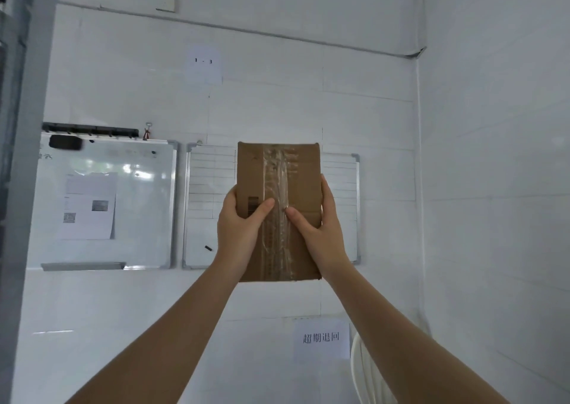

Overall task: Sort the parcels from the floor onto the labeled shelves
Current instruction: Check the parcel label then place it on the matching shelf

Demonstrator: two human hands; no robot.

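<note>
A white tiled wall point(308, 101) fills most of the view. On it hang a whiteboard point(108, 203) at the left with a printed sheet point(89, 206) stuck on it, and a second, ruled whiteboard point(209, 203) just beside it, partly hidden behind the parcel. A paper label reading "1 - 3" point(203, 62) is fixed higher up the wall, and another paper sign with Chinese characters point(321, 338) sits lower, toward the right.

The parcel point(279, 187) is held up in the air at arm's length, in front of the ruled whiteboard. It is a flat brown cardboard box, upright on its longer axis, with a wrinkled strip of clear tape point(279, 169) running top to bottom down the middle of its face and a small dark printed mark near its left edge.

The left hand point(239, 228) grips the parcel's left edge, fingers point(232, 195) wrapped behind and thumb pressed on the face. The right hand point(320, 231) clasps the right edge likewise, its thumb nearly meeting the other at the tape.
</note>
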